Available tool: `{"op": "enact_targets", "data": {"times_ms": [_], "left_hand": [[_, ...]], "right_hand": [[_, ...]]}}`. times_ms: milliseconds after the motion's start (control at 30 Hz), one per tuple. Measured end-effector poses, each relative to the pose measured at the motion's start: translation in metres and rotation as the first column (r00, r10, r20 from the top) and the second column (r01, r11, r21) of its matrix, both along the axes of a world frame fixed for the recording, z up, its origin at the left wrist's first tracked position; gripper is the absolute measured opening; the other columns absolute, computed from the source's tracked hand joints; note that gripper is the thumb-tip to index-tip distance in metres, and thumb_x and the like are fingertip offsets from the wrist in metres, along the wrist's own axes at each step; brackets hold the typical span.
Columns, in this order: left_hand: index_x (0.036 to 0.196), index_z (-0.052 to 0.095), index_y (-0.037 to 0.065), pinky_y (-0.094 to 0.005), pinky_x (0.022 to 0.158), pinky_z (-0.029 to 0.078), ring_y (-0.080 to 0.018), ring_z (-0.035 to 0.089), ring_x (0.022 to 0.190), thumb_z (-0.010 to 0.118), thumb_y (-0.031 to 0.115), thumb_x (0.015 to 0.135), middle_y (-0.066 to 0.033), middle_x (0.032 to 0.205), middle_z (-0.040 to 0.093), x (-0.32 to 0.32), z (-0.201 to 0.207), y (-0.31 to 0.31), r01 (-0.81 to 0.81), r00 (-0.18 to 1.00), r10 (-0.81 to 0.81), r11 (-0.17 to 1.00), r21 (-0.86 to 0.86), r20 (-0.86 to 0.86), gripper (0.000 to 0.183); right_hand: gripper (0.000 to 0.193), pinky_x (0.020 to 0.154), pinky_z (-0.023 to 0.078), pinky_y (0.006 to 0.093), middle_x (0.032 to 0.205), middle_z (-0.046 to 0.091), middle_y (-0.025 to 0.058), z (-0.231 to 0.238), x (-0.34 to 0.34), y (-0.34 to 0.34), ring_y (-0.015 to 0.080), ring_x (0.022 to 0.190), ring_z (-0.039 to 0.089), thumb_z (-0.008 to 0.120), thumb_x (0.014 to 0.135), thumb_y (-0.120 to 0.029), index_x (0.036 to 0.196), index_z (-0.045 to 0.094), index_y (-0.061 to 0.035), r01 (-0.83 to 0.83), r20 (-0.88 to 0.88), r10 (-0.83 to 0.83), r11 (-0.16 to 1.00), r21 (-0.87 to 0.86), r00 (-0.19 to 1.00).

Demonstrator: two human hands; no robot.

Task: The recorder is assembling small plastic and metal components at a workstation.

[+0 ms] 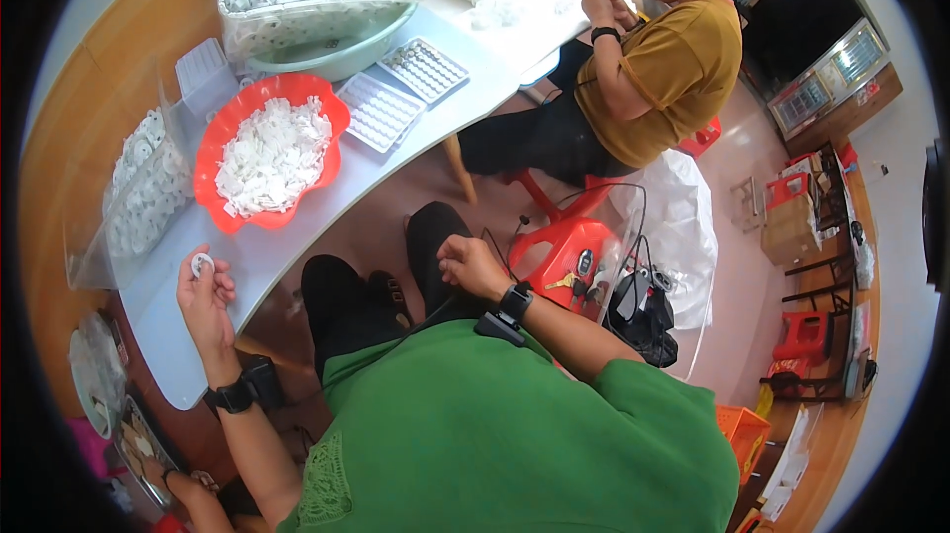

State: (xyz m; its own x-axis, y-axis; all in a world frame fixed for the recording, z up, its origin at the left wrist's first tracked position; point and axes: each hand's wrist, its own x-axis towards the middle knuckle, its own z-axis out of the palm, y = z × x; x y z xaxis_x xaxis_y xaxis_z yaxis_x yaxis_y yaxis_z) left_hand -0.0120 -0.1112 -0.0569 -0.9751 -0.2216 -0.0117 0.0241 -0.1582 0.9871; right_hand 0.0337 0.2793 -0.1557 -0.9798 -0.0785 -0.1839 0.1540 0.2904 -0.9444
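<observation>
My left hand (206, 297) is raised at the table's near left edge, its thumb and fingers gripping a small white ring-shaped plastic part (202, 263). Beyond it stands a red scalloped bowl (205, 162) heaped with small flat white plastic pieces (272, 157). Over my right thigh hovers my right hand (472, 267), away from the table, with its fingers curled in. Whatever it may hold is hidden. To the left of the bowl, a clear container (79, 236) is full of white ring-shaped parts.
Two white compartment trays (381, 110) (426, 70) lie right of the bowl, near a pale green basin (341, 60) under a clear bin of white parts. A co-worker (653, 78) sits across to the right. A red stool (569, 256) with keys stands beside my right arm.
</observation>
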Motion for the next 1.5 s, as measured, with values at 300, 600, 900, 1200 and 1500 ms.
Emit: {"op": "enact_targets", "data": {"times_ms": [300,600,900,1200,1500], "left_hand": [[0.121,0.048,-0.001,-0.0174,0.054,0.041,-0.0070,0.054,0.065,0.051,0.012,0.094,-0.0071,0.087,0.060,-0.001,-0.006,0.002,0.001,0.999,-0.004,0.999,-0.049,-0.051,0.030],[0.120,0.049,-0.002,-0.0181,0.054,0.043,-0.0076,0.055,0.064,0.052,0.012,0.093,-0.0077,0.086,0.061,-0.001,-0.001,0.008,-0.017,1.000,0.016,0.992,-0.128,-0.005,0.030],[0.119,0.049,-0.002,-0.0175,0.054,0.043,-0.0071,0.054,0.063,0.051,0.011,0.094,-0.0075,0.085,0.061,-0.004,-0.001,0.008,-0.024,1.000,0.023,0.988,-0.150,-0.009,0.028],[0.120,0.048,-0.002,-0.0177,0.054,0.044,-0.0068,0.054,0.064,0.051,0.011,0.094,-0.0074,0.085,0.061,-0.004,0.001,0.008,-0.012,1.000,0.014,0.990,-0.139,0.009,0.029],[0.119,0.049,-0.002,-0.0175,0.053,0.043,-0.0065,0.054,0.063,0.052,0.012,0.094,-0.0073,0.086,0.061,-0.002,-0.001,0.008,-0.039,0.999,0.038,0.987,-0.157,-0.005,0.029]], "right_hand": [[0.007,0.050,0.048,0.0226,0.072,0.060,0.0044,-0.005,0.009,0.005,0.0101,0.060,0.061,0.056,0.084,0.006,0.088,0.056,0.0008,0.083,0.010,-0.083,0.977,-0.197,0.997],[0.005,0.051,0.049,0.0217,0.072,0.061,0.0047,-0.009,0.016,0.014,0.0102,0.060,0.062,0.057,0.084,0.005,0.088,0.057,0.0019,0.111,0.004,-0.114,0.962,-0.248,0.994],[0.006,0.051,0.050,0.0216,0.075,0.062,0.0060,-0.012,0.018,0.031,0.0112,0.062,0.062,0.056,0.084,0.006,0.089,0.056,0.0017,0.155,0.057,-0.145,0.938,-0.311,0.988],[0.006,0.051,0.049,0.0218,0.074,0.062,0.0059,-0.011,0.020,0.045,0.0112,0.061,0.062,0.056,0.084,0.005,0.090,0.057,0.0016,0.230,0.078,-0.217,0.924,-0.304,0.973],[0.003,0.049,0.048,0.0218,0.067,0.058,0.0017,0.010,0.001,0.074,0.0083,0.056,0.057,0.060,0.083,0.002,0.086,0.060,0.0002,0.401,-0.016,-0.417,0.882,-0.250,0.909]]}}
